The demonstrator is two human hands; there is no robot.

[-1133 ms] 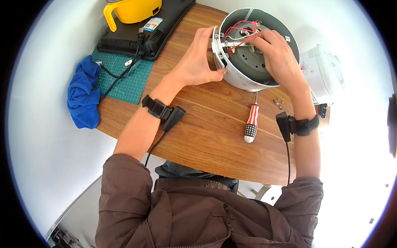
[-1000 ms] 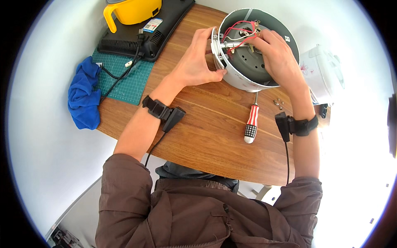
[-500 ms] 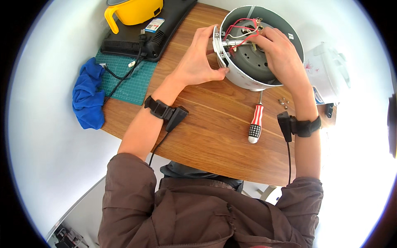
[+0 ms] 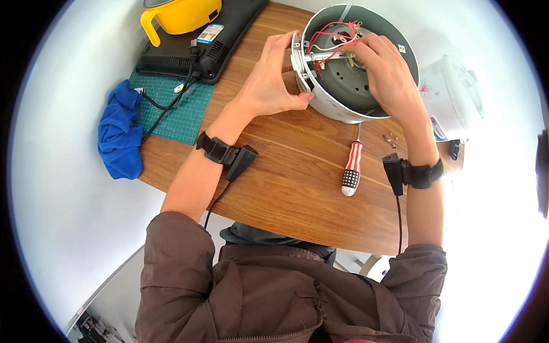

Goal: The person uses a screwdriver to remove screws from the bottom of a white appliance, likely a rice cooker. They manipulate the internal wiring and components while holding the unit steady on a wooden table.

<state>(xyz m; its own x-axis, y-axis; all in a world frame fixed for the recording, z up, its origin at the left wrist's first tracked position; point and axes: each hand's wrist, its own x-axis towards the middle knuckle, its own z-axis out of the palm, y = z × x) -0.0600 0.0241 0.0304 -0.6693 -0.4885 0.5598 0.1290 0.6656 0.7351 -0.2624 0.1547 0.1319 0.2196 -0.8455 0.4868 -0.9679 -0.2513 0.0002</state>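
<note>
A round white appliance housing (image 4: 338, 107), which looks like a rice cooker body, sits on its side at the far edge of the table, its grey inside exposed. Red wires (image 4: 327, 26) and a metal bracket (image 4: 325, 56) show in it. My left hand (image 4: 264, 86) grips the left rim, thumb low and fingers high. Inside the housing, my right hand (image 4: 390, 74) has its thumb and fingers pinched by the wire ends near the centre; what they pinch is hidden. Just below the housing lies a screwdriver (image 4: 352, 163) with a red, white and black handle. Several small screws (image 4: 392, 139) lie right of it.
A black flat appliance (image 4: 229, 43) at the far left carries a yellow pot with a handle (image 4: 183, 17). A green cutting mat (image 4: 186, 117), a black cord (image 4: 166, 114) and a blue cloth (image 4: 121, 134) lie nearer. A white plastic appliance part (image 4: 448, 97) stands at right on the wooden table (image 4: 274, 188).
The whole view has shifted slightly. Both hands stay at nearly the same places on and in the housing, with only small finger movement in the right hand.
</note>
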